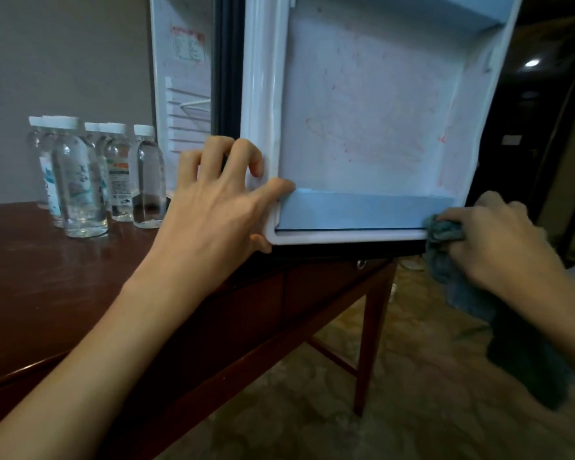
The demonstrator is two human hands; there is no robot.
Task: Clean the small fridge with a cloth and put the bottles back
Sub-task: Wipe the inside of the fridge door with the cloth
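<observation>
Our left grip (213, 200) clasps the lower left corner of the open fridge door (369, 111), fingers curled over its white edge and thumb lying on the end of the door shelf (356, 212). That shelf runs left to right along the door's bottom. Our right grip (498, 240) is closed round a bunched blue-grey cloth (443, 230), pressing it against the door's lower right corner. The rest of the cloth hangs lengthwise down below the wrist. The door's inner face is turned toward us and bears faint red marks. The bottles (80, 180) stand upright in a cluster, white caps up, at the far edge of the worktop (30, 277), just left of the fridge (186, 94).
</observation>
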